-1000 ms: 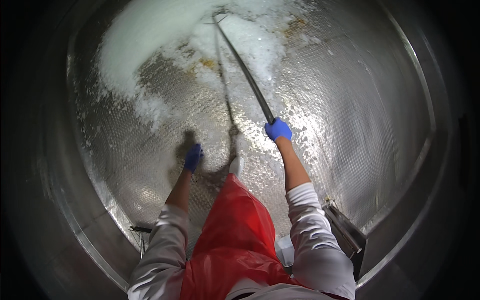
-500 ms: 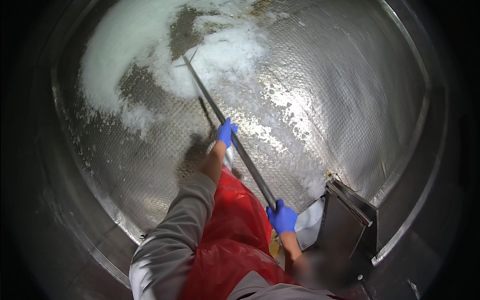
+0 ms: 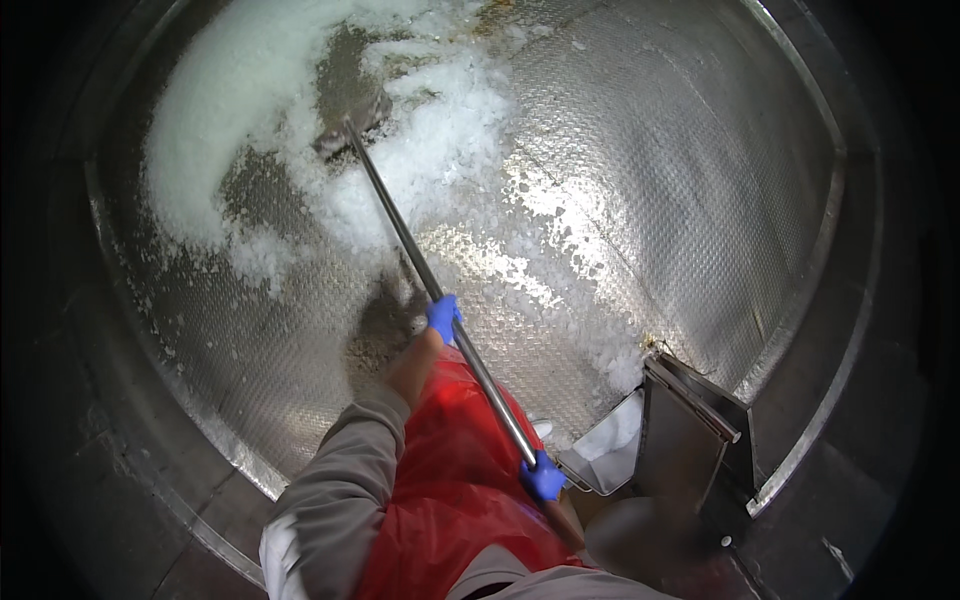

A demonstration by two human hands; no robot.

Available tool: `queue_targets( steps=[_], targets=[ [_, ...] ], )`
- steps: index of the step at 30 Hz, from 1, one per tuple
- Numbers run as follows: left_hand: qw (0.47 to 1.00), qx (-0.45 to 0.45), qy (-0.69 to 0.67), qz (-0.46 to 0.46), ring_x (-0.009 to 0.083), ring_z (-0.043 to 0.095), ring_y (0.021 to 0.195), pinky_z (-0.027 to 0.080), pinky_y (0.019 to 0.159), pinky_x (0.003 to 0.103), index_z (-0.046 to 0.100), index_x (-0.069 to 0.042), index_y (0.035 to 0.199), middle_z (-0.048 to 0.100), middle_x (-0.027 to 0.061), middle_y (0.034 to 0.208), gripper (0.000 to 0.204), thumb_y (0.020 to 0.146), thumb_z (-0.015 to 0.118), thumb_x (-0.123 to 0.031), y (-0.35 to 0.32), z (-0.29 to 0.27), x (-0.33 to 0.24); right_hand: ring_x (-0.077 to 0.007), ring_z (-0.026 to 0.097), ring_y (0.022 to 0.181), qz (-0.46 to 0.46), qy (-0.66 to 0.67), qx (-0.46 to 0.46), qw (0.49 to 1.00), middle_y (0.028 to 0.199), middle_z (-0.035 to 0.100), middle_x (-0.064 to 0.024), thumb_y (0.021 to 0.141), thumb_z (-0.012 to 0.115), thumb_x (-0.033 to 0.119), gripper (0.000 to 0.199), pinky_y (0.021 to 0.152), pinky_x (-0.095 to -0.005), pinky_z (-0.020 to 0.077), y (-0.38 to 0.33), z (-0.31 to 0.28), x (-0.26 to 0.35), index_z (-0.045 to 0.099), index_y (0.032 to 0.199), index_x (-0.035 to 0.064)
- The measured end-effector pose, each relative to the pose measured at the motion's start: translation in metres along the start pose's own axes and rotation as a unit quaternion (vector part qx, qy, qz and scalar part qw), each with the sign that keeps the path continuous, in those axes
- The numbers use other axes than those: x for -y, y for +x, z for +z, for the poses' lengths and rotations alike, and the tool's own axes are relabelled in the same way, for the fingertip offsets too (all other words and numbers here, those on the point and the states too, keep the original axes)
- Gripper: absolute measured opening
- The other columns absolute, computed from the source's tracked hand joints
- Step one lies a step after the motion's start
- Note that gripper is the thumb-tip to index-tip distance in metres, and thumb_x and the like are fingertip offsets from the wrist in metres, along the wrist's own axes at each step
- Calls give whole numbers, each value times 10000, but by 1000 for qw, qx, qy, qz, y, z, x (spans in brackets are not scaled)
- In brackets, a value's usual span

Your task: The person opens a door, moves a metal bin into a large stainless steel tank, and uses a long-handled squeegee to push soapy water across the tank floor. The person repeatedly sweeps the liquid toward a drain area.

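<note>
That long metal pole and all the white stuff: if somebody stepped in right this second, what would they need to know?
Left hand, blue-gloved, grips the metal pole near its middle.
Right hand, blue-gloved, grips the pole's near end, close to the red apron.
The pole's far end sits in the crushed ice heaped on the far left of the dimpled steel floor.
Some ice already lies in the open chute at lower right, with a thin trail leading to it.
Most of the ice lies far from the chute.
</note>
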State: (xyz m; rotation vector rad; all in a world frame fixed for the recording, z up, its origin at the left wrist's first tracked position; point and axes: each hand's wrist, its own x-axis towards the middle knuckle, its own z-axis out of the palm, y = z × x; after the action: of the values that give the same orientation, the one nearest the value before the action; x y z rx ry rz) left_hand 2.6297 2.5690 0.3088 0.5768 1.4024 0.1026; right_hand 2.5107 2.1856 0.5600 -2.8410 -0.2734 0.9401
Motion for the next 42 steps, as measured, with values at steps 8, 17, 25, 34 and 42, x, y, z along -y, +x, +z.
queue_targets(
  steps=[8,17,25,34,42],
  targets=[
    [962,57,198,179,238,634,579,546,518,372,578,69,875,585,123,686,182,842,610,-107,56,90,-180,-429,673,751,-61,116,-33,991,789,687,-224,860,666,418,374,683,-527,523,157,-66,199,611,1039,94],
    [941,139,297,83,307,673,615,585,507,418,437,166,1195,619,230,917,498,819,631,-98,-9,135,-98,-435,678,838,8,125,39,991,874,698,-242,836,661,434,427,768,-538,523,125,-119,132,603,1090,96],
    [970,32,207,122,224,597,581,548,512,364,525,26,964,564,115,762,189,878,602,-124,-21,146,32,-395,671,703,-13,126,9,992,744,679,-181,794,741,347,459,675,-484,539,-12,-185,-55,614,1148,84],
    [945,115,300,62,209,531,520,505,495,380,516,-8,819,522,101,645,77,873,510,-62,-108,140,184,-217,512,1148,7,767,-230,599,1199,498,-31,613,904,234,1126,1005,-376,451,-146,-79,-271,276,1536,87],
    [934,163,316,-26,205,528,575,510,546,347,511,-48,816,499,78,656,111,905,495,-113,-225,161,408,-244,527,1070,-79,846,-384,361,1008,529,-41,860,685,295,379,1089,-474,327,-148,-20,-376,530,1153,111]
  ],
)
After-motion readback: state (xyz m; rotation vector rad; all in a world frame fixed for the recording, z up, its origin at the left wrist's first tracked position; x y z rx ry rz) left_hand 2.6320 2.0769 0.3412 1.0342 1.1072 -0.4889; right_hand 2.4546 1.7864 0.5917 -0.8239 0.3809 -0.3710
